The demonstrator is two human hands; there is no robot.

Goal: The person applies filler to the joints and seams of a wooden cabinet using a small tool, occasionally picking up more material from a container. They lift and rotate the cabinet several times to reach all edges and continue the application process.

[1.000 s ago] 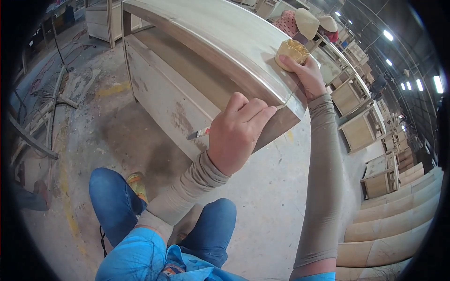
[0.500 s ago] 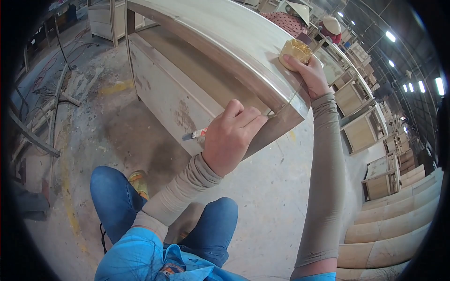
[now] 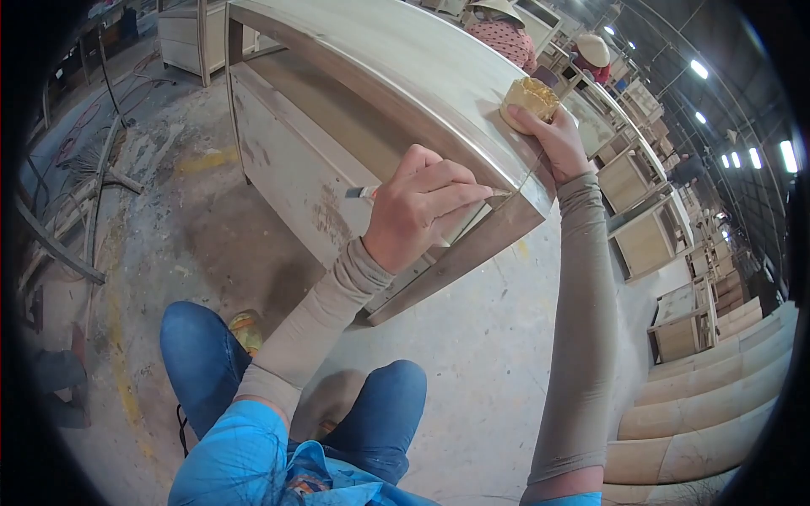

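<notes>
My left hand (image 3: 426,202) is closed around a slim tool (image 3: 361,193). One end, flat and grey with a red-and-white part, sticks out behind the fist; a thin tip reaches past the fingertips to the front corner of a pale wooden cabinet (image 3: 371,84). My right hand (image 3: 553,139) grips a yellowish cup (image 3: 528,104) with a crusted rim, thumb across its near side. That cup is at the cabinet top's right edge, and my right wrist passes close by the corner. Below the top, an open recess sits above a stained front panel (image 3: 295,152).
Curved wooden panels (image 3: 700,413) are stacked at the lower right. More cabinets (image 3: 650,244) line the right side, and two people in conical hats (image 3: 504,38) are beyond the cabinet. Cables and metal bars (image 3: 97,194) lie on the floor at left.
My left hand has moved slightly up and right, bringing the tool's tip to the cabinet corner. My right hand and its cup have hardly shifted.
</notes>
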